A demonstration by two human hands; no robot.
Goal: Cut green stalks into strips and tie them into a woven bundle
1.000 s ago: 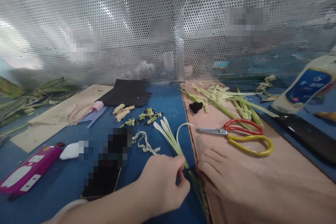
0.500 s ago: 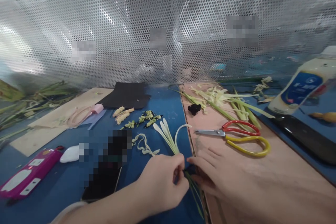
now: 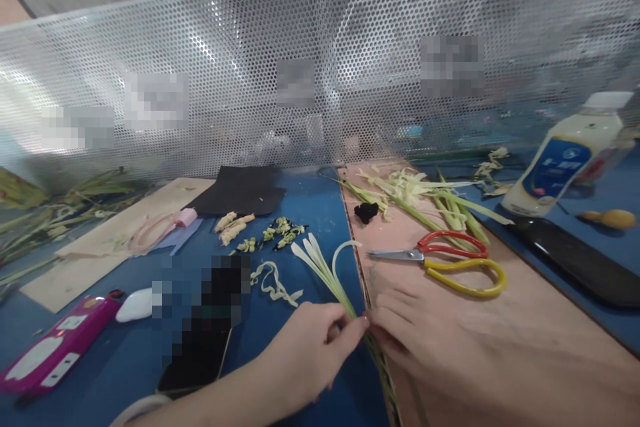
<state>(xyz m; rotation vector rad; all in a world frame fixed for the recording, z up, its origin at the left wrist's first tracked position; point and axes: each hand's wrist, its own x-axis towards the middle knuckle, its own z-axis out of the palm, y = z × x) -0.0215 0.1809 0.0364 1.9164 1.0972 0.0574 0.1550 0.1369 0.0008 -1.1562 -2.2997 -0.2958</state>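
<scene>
Far left of the blue tabletop [image 3: 320, 213]: a magenta phone-shaped case [image 3: 50, 350] and a white oval object [image 3: 135, 303], both idle. Mid-left: small pale woven leaf pieces [image 3: 233, 227] and green-and-black leaf bits [image 3: 280, 230] lie in a loose row, apparently finished. A curled pale leaf offcut [image 3: 275, 283] lies nearer. Centre: the left hand [image 3: 305, 353] has thumb and forefinger pinching the base of the pale green split leaf blade [image 3: 325, 267]. Its strips fan away over the tabletop, and one curls sideways. The right hand [image 3: 425, 340] rests on the pinkish plywood board [image 3: 525, 320], fingers close together, tips meeting the left fingertips at the same spot. Whether they grip the leaf, cannot tell. Right: red-and-yellow-handled scissors [image 3: 450, 260] lie closed and untouched, with a pile of long green leaf strips [image 3: 425, 193] behind. Judgement: several pieces are made; the current leaf is split but not yet shaped; ample stock remains.
</scene>
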